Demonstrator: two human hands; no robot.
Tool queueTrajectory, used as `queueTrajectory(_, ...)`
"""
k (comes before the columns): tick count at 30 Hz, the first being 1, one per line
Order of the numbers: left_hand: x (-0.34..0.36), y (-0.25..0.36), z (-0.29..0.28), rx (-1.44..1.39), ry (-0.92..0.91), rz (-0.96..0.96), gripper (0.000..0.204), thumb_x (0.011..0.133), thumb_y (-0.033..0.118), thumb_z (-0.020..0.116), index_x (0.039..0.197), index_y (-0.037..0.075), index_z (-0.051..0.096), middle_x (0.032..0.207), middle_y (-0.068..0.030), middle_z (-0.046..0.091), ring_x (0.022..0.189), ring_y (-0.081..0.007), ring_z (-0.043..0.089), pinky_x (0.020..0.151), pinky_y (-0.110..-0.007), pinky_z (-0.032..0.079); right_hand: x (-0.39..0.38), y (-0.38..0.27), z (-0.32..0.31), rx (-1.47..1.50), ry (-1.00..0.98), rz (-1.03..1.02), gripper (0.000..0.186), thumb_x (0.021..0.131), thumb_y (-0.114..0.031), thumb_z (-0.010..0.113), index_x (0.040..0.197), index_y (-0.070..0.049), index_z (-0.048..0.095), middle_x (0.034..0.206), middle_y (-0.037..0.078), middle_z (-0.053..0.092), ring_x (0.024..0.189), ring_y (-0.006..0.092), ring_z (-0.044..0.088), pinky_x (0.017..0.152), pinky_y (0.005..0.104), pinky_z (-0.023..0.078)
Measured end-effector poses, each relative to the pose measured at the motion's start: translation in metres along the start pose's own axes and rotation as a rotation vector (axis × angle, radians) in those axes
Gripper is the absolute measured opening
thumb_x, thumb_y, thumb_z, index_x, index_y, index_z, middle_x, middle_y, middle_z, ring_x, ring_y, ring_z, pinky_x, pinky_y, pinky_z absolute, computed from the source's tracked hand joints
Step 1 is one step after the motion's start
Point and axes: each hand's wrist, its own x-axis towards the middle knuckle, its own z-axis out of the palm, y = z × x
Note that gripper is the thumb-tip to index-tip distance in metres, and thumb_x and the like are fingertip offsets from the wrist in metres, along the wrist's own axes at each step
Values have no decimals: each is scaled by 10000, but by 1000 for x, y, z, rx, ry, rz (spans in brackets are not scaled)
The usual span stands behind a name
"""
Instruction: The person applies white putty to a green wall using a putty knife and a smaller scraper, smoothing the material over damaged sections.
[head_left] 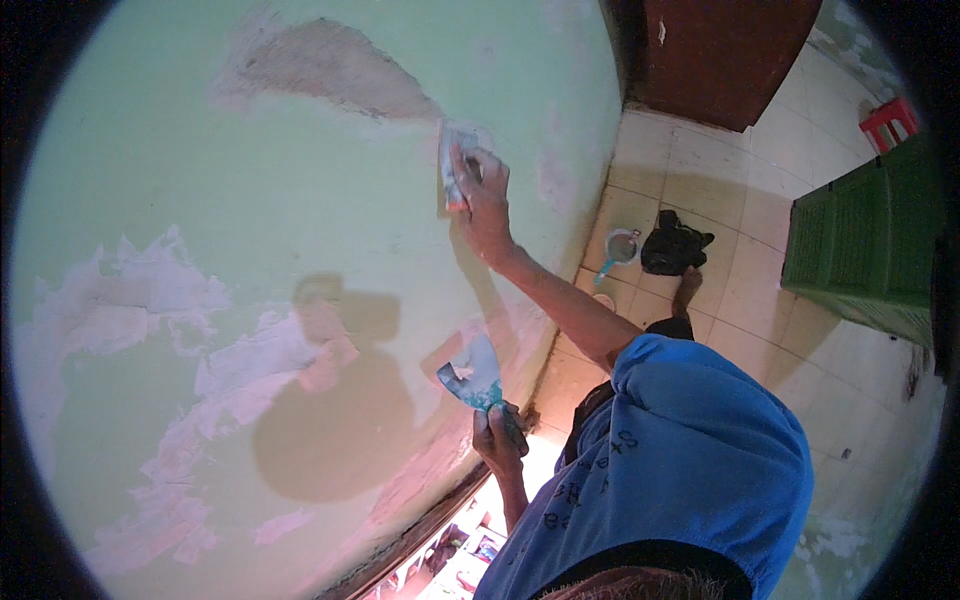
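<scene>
My right hand (pixel 484 205) reaches up to the pale green wall (pixel 250 200). It is closed on a flat, whitish spreader (pixel 457 150) with an orange-red edge, and the blade lies against the wall. Just above it is a bare grey-brown patch (pixel 325 65). Lower down, my left hand (pixel 499 440) grips the handle of a wide putty knife (pixel 478 368). Its blade is away from my fingers and carries whitish putty, with teal showing near the handle. Pale, rough putty patches (pixel 245 375) cover parts of the wall on the left.
On the tiled floor (pixel 735 260) stand a small container of grey stuff (pixel 622 245) with a teal-handled tool and a black bag (pixel 675 245), near a bare foot (pixel 688 287). A dark brown cabinet or door (pixel 725 60), green slatted furniture (pixel 860 240) and a red stool (pixel 888 124) stand beyond.
</scene>
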Motion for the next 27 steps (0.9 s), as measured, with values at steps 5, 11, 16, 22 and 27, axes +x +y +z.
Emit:
queueTrajectory(5,5,-1,1,-36,-53,69,301,1019,274,485,941,-1,579,613,-45,563,374,-74,407,354,-232,298,-31,5,-28,90,-127,-39,713,753,79,600,1418,-169,533,1238,133,521,1135,360,475,987,438,431)
queueTrajectory(11,8,2,4,-61,-39,52,300,1021,268,483,924,-1,575,628,-67,579,411,-83,453,376,-233,327,23,37,-66,-159,-141,-448,556,806,-123,656,1353,-211,604,1182,37,593,1101,265,534,955,387,411)
queueTrajectory(16,3,-5,-1,-27,13,21,291,1030,245,472,928,-4,581,621,-75,590,367,-74,421,339,-230,299,66,50,-54,-317,-142,-701,509,800,-160,677,1302,-229,640,1231,-54,620,1127,193,554,939,364,391)
queueTrajectory(22,3,1,0,-18,-4,-40,281,1031,233,471,926,-3,583,605,-75,586,354,-71,407,325,-228,289,32,83,-64,-387,-253,-519,546,811,-144,649,1350,-218,599,1285,-22,599,1167,210,534,947,372,389)
queueTrajectory(27,3,7,1,-32,15,-50,274,1029,225,472,924,-2,584,602,-77,586,349,-67,398,325,-225,283,1,103,-67,-272,-300,-404,543,823,-116,637,1357,-199,592,1316,3,575,1176,227,523,964,389,399)
